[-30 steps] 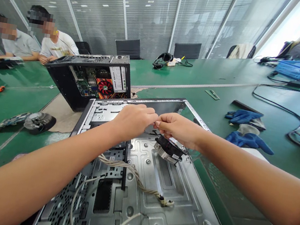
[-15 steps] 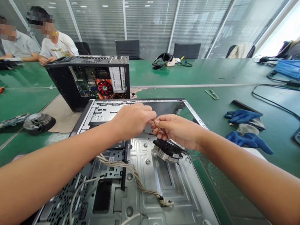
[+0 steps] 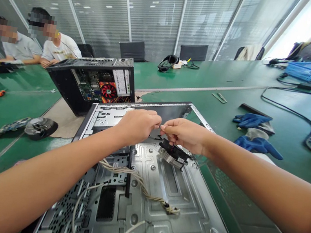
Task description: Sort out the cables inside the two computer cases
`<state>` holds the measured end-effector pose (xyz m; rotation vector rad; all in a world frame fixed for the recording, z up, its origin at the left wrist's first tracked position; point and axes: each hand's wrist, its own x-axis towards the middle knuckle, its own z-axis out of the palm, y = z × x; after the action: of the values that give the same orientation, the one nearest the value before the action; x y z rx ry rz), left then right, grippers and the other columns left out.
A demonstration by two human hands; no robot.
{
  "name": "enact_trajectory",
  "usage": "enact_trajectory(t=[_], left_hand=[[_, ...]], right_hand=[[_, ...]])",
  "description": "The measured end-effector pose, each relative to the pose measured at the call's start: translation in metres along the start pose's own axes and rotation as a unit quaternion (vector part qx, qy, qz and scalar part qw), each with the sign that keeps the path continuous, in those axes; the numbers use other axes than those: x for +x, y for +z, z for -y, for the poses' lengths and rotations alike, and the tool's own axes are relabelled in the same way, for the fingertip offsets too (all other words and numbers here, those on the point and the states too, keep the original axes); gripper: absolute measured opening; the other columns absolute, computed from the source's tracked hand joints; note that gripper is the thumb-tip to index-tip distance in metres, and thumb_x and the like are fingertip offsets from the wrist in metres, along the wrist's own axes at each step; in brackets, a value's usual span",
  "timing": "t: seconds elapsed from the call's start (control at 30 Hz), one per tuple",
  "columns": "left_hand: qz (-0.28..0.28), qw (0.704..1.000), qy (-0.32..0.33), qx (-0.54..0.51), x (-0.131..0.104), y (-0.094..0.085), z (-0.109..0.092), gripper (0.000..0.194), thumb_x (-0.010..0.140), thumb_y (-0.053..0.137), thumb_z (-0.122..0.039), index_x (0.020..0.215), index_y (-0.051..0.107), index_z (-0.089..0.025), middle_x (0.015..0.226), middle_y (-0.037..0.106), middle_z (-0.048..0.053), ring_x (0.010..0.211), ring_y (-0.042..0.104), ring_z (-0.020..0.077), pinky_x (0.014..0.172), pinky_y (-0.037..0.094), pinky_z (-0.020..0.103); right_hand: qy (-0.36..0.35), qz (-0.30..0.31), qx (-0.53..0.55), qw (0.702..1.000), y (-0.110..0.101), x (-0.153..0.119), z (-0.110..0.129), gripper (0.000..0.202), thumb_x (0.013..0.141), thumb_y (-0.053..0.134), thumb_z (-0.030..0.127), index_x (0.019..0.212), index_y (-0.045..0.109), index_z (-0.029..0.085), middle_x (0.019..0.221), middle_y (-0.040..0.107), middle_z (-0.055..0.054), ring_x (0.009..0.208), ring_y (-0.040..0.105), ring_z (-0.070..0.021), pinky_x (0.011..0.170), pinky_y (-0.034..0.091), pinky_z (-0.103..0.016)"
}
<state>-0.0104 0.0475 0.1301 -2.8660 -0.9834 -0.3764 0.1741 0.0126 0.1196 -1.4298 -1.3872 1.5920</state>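
Note:
My left hand (image 3: pixel 140 126) is closed in a pinch above an open metal computer case (image 3: pixel 186 201). Fingertip to fingertip with it, my right hand (image 3: pixel 185 133) is closed too. Whatever thin thing they pinch is too small to make out. Just below my right hand is a CPU cooler (image 3: pixel 174 155), a black fan on a silver heatsink, tilted over the case floor. Short dark wires show beside it; where they end is hidden by my fingers. A twisted bundle of beige cables (image 3: pixel 145 192) lies across the case floor.
Behind stands a second black computer tower (image 3: pixel 89 85) with its side open. Blue-and-grey gloves (image 3: pixel 259 140) lie to the right, near a long black cable (image 3: pixel 302 113). At left is a loose cooler-like part (image 3: pixel 40 127). Other people sit around the table.
The cooler has tilted, its right end now lower. My fingertips have drawn very slightly apart, and dark wire shows beneath them. The case has stayed in place.

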Motion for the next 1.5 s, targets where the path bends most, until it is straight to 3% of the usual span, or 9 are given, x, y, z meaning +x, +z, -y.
enact_trajectory(t=[0.17, 0.37, 0.7, 0.83, 1.2, 1.43, 1.5], left_hand=[[0.003, 0.999, -0.014, -0.036, 0.0003, -0.0001, 0.0006, 0.022, 0.092, 0.044, -0.024, 0.083, 0.064, -0.020, 0.082, 0.064, 0.001, 0.071, 0.056, 0.0143, 0.059, 0.034, 0.028], [-0.008, 1.000, -0.009, -0.009, -0.0001, 0.0005, 0.0023, 0.020, 0.091, 0.046, -0.022, 0.082, 0.064, -0.020, 0.079, 0.062, 0.002, 0.073, 0.055, 0.0155, 0.059, 0.033, 0.028], [-0.001, 0.999, 0.027, 0.033, -0.0015, 0.0004, 0.0032, 0.014, 0.092, 0.047, -0.020, 0.091, 0.062, -0.018, 0.090, 0.062, 0.004, 0.079, 0.056, 0.0158, 0.063, 0.039, 0.028], [-0.017, 0.997, 0.042, 0.055, -0.0014, 0.0020, 0.0035, 0.016, 0.092, 0.046, -0.019, 0.086, 0.061, -0.018, 0.085, 0.062, 0.004, 0.078, 0.056, 0.0158, 0.062, 0.038, 0.028], [-0.007, 0.997, 0.028, 0.071, -0.0016, 0.0008, -0.0002, 0.016, 0.090, 0.047, -0.015, 0.087, 0.061, -0.021, 0.086, 0.063, 0.002, 0.077, 0.056, 0.0157, 0.056, 0.033, 0.028], [0.003, 0.994, 0.061, 0.088, -0.0022, 0.0020, 0.0028, 0.015, 0.090, 0.046, -0.014, 0.090, 0.060, -0.019, 0.086, 0.063, 0.003, 0.073, 0.055, 0.0143, 0.055, 0.032, 0.027], [0.001, 0.994, 0.063, 0.092, -0.0025, 0.0021, 0.0025, 0.015, 0.091, 0.046, -0.014, 0.090, 0.060, -0.019, 0.086, 0.063, 0.004, 0.074, 0.055, 0.0147, 0.056, 0.033, 0.027]], right_hand=[[-0.011, -0.013, 0.003, 1.000, 0.0029, -0.0016, 0.0032, 0.021, 0.083, 0.059, 0.019, 0.062, 0.057, 0.018, 0.051, 0.035, 0.004, 0.050, 0.030, -0.0102, 0.051, 0.030, -0.026], [-0.010, -0.008, 0.016, 1.000, 0.0040, -0.0019, 0.0047, 0.017, 0.079, 0.057, 0.010, 0.065, 0.054, 0.019, 0.056, 0.036, 0.003, 0.051, 0.030, -0.0102, 0.050, 0.029, -0.026], [-0.012, -0.001, 0.004, 1.000, 0.0020, -0.0009, 0.0018, 0.019, 0.079, 0.058, 0.013, 0.062, 0.050, 0.019, 0.056, 0.033, 0.003, 0.051, 0.027, -0.0104, 0.048, 0.027, -0.025], [-0.012, 0.006, 0.009, 1.000, 0.0016, 0.0004, 0.0004, 0.017, 0.079, 0.057, 0.012, 0.064, 0.053, 0.019, 0.056, 0.034, 0.003, 0.051, 0.027, -0.0103, 0.049, 0.027, -0.024], [-0.020, -0.002, 0.005, 1.000, 0.0038, -0.0022, 0.0033, 0.015, 0.083, 0.059, 0.016, 0.069, 0.054, 0.019, 0.054, 0.035, 0.004, 0.050, 0.029, -0.0098, 0.049, 0.029, -0.025], [-0.003, -0.005, 0.001, 1.000, 0.0032, -0.0021, 0.0049, 0.012, 0.082, 0.061, 0.018, 0.072, 0.056, 0.019, 0.068, 0.054, 0.000, 0.047, 0.033, -0.0076, 0.048, 0.031, -0.026], [-0.006, -0.003, 0.002, 1.000, 0.0031, -0.0023, 0.0054, 0.011, 0.083, 0.060, 0.018, 0.073, 0.056, 0.018, 0.067, 0.053, 0.001, 0.047, 0.032, -0.0072, 0.047, 0.031, -0.025]])
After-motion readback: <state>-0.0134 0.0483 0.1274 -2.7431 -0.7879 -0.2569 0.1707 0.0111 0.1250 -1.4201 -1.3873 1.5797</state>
